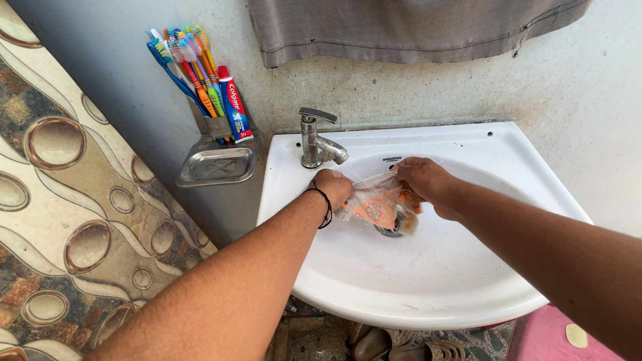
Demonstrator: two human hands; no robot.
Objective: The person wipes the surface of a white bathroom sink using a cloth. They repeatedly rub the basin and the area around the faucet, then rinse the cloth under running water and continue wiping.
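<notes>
Two hands are gripping our patterned cloth (376, 206) over the white sink (428, 281): left hand (332, 188) clenched on one end, right hand (422, 179) on the other.

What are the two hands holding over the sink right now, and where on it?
Both grip one small patterned cloth over the sink drain: the left hand bunches its left end, the right hand pinches its upper right edge.

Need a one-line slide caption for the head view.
Both hands, left and right, stretch a patterned cloth over the drain of a white sink beside the tap.
</notes>
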